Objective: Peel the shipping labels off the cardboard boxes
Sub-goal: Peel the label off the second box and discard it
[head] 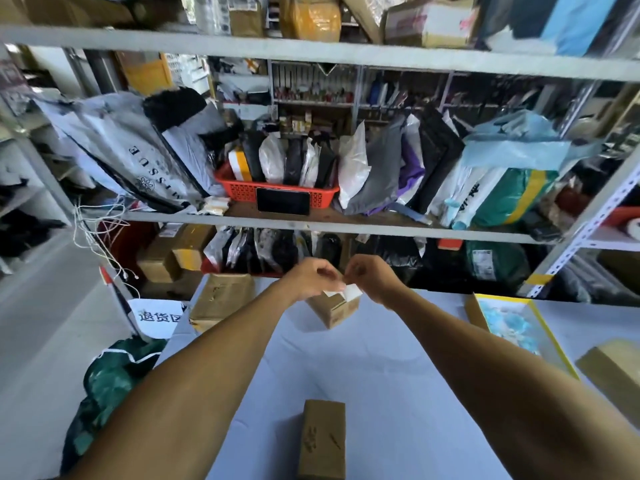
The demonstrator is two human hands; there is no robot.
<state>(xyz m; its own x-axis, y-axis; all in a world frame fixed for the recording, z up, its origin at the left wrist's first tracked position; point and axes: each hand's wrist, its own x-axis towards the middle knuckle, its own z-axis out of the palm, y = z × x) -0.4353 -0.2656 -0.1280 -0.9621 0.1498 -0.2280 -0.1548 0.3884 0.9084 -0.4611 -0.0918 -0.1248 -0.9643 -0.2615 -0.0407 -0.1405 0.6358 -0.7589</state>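
Note:
A small cardboard box (335,310) stands near the far edge of the white table (381,382). A white shipping label (350,292) lies over its top edge, partly lifted. My left hand (313,276) and my right hand (370,275) hover just above this box, fingers curled, both pinching the label's upper part between them. A second cardboard box (221,299) sits at the table's far left corner. A third, narrow cardboard box (322,439) stands close to me, showing torn patches on its face.
A flat yellow-edged box (512,327) with blue contents lies at the right, and another brown box (616,372) at the right edge. Metal shelves (311,221) packed with parcels rise behind the table. A green sack (114,379) and a white sign (157,317) are on the floor at left.

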